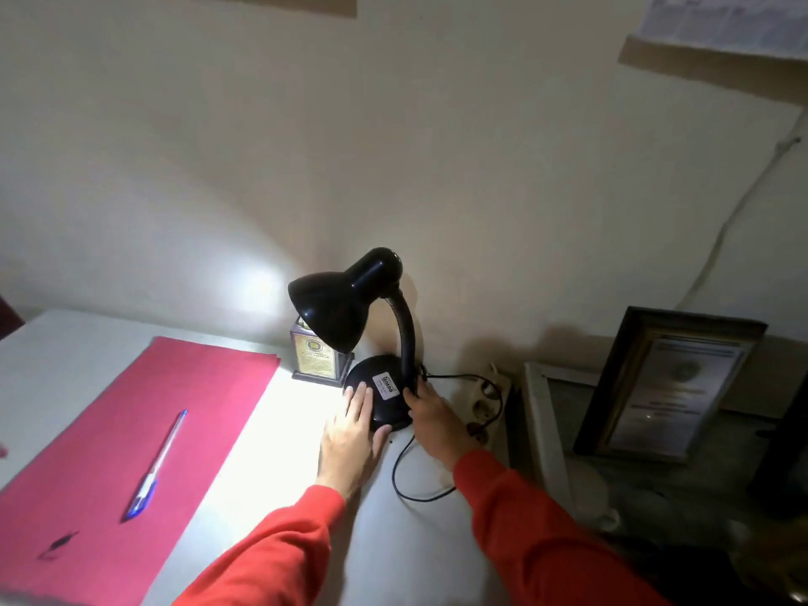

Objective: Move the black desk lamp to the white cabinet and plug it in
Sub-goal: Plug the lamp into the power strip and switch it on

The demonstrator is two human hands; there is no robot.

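Note:
The black desk lamp (345,308) stands lit on the white cabinet top (419,540), close to the wall. Its shade points left and down, and its round base (384,402) carries a white label. My left hand (352,435) lies flat with spread fingers on the front left of the base. My right hand (433,419) is closed around the foot of the flexible neck at the base's right edge. The lamp's black cord (404,483) loops over the surface and runs to a white power strip (485,404) by the wall.
A red paper sheet (131,448) with a blue pen (159,463) lies at the left. A small gold and purple box (317,354) stands behind the lamp. To the right, lower down, are a framed certificate (669,387) and a white frame (544,430).

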